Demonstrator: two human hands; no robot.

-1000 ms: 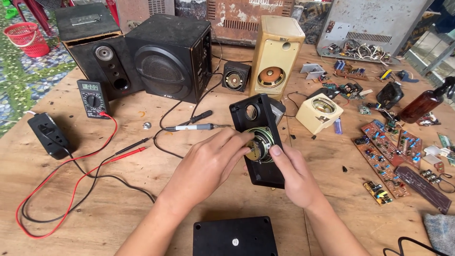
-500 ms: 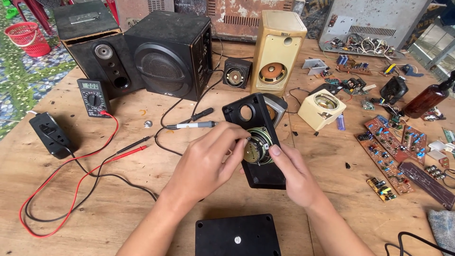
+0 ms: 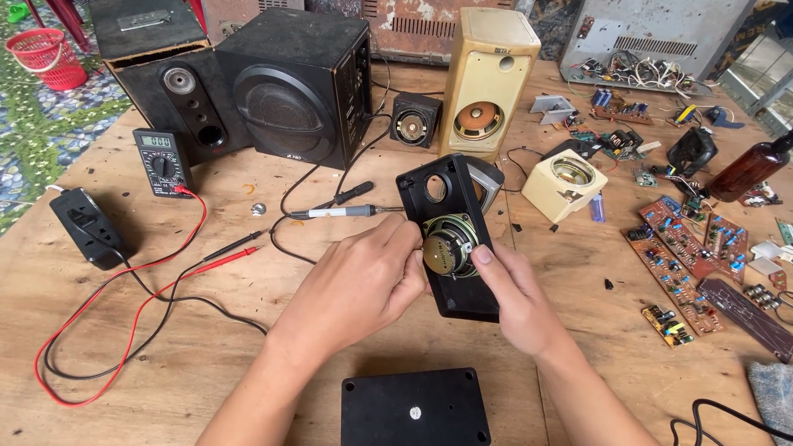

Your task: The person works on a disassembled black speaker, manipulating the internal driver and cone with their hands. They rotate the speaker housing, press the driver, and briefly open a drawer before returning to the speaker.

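A black speaker front panel (image 3: 446,198) lies tilted on the wooden table (image 3: 165,363), with a round speaker driver (image 3: 450,246) seated in its lower opening, magnet side up. My left hand (image 3: 363,281) grips the driver's left edge with curled fingers. On the right, my right hand (image 3: 516,293) holds the panel, its thumb pressing on the driver's rim. A soldering iron (image 3: 343,212) lies just left of the panel. A black back cover (image 3: 413,409) rests near the front edge.
Black speaker boxes (image 3: 289,78), a tall cream speaker (image 3: 487,83) and a small cream one (image 3: 566,183) stand behind. A multimeter (image 3: 163,161) with red and black leads (image 3: 223,252) and a black adapter (image 3: 87,227) lie left. Circuit boards (image 3: 686,248) and a brown bottle (image 3: 747,169) crowd the right.
Both hands stay on the driver and panel with only small finger shifts. The view has moved slightly closer.
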